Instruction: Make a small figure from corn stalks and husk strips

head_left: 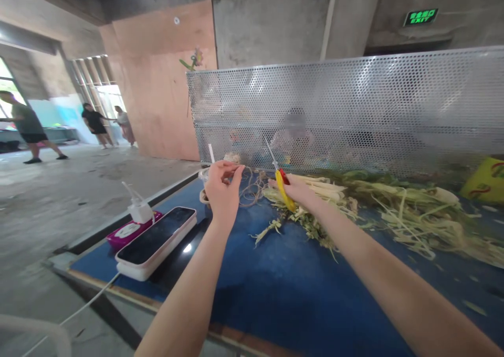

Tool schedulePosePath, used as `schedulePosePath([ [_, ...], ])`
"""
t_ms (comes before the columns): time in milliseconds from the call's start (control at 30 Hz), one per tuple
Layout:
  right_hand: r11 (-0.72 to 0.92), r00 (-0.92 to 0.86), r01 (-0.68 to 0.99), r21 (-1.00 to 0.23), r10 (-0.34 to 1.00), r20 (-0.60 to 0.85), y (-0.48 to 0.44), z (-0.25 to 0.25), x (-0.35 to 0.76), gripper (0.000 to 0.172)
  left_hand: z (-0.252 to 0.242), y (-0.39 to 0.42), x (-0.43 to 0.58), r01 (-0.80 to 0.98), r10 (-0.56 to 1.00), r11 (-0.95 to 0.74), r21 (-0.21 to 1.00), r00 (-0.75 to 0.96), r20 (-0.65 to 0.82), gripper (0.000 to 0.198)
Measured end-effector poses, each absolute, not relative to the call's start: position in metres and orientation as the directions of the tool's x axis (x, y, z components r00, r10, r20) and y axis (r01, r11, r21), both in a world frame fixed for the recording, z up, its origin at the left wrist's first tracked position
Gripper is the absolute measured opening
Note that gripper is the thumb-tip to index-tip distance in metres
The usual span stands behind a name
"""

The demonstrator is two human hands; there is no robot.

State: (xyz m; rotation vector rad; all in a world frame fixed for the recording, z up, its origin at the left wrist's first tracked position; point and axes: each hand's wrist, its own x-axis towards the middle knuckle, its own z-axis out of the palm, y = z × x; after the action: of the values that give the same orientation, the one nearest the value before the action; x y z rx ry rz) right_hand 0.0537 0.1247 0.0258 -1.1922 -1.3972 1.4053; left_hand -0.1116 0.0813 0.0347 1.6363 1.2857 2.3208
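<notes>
My left hand (223, 191) is raised over the table's far side, thumb and fingertips pinched on the end of a thin brown twine (254, 188). Loose loops of that twine lie on the tabletop between my hands. In my right hand (298, 190) is a pair of scissors (284, 191) with yellow and red handles, blades pointing up and away from me. Whether the blades are parted is hard to make out. Just beyond and under my right hand lies a bundle of pale dried stalks and husks (325, 188), with leafy bits at its near end.
A phone (157, 236) rests on a white block beside a magenta power strip (118, 236) with a charger. Behind my left hand stands a cup with a straw (211, 153). More husks (417, 215) and a yellow bag (486, 181) lie right. A perforated metal screen (334, 100) edges the blue table (260, 283).
</notes>
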Motion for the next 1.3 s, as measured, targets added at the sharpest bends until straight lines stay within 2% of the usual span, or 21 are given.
schedulePosePath([
  [67, -0.126, -0.315, 0.075, -0.989, 0.938, -0.143, 0.095, 0.027, 0.073, 0.029, 0.036, 0.083, -0.113, 0.402, 0.453, -0.659, 0.636, -0.462, 0.762, 0.016],
  [167, -0.258, -0.442, 0.079, -0.963, 0.857, -0.266, 0.051, 0.023, 0.090, 0.050, 0.039, 0.083, -0.114, 0.388, 0.434, -0.681, 0.621, -0.468, 0.770, 0.016],
  [200, -0.333, -0.505, 0.078, -0.940, 0.799, -0.326, 0.040, 0.022, 0.092, 0.055, 0.040, 0.083, -0.114, 0.384, 0.426, -0.687, 0.618, -0.476, 0.769, 0.017],
  [300, -0.606, -0.754, 0.094, -0.790, 0.475, -0.454, 0.026, 0.017, 0.090, 0.067, 0.043, 0.082, -0.115, 0.353, 0.404, -0.706, 0.615, -0.513, 0.758, 0.018],
  [333, -0.652, -0.796, 0.123, -0.748, 0.385, -0.467, 0.027, 0.015, 0.087, 0.069, 0.044, 0.082, -0.115, 0.341, 0.400, -0.715, 0.611, -0.517, 0.757, 0.019],
  [400, -0.698, -0.820, 0.152, -0.700, 0.306, -0.484, 0.036, 0.013, 0.080, 0.073, 0.046, 0.081, -0.115, 0.324, 0.390, -0.734, 0.597, -0.520, 0.760, 0.019],
  [567, -0.775, -0.762, 0.071, -0.628, 0.365, -0.536, 0.065, 0.012, 0.061, 0.076, 0.049, 0.077, -0.115, 0.300, 0.363, -0.765, 0.570, -0.530, 0.766, 0.019],
  [833, -0.786, -0.738, -0.025, -0.618, 0.431, -0.519, 0.090, 0.013, 0.048, 0.071, 0.049, 0.072, -0.111, 0.286, 0.355, -0.778, 0.559, -0.534, 0.767, 0.018],
  [1033, -0.781, -0.709, -0.066, -0.621, 0.475, -0.522, 0.105, 0.009, 0.036, 0.064, 0.051, 0.068, -0.110, 0.324, 0.340, -0.763, 0.559, -0.535, 0.774, 0.017],
  [1300, -0.732, -0.640, -0.104, -0.674, 0.567, -0.518, 0.120, 0.006, 0.033, 0.063, 0.053, 0.066, -0.106, 0.218, 0.341, -0.824, 0.523, -0.545, 0.766, 0.020],
])
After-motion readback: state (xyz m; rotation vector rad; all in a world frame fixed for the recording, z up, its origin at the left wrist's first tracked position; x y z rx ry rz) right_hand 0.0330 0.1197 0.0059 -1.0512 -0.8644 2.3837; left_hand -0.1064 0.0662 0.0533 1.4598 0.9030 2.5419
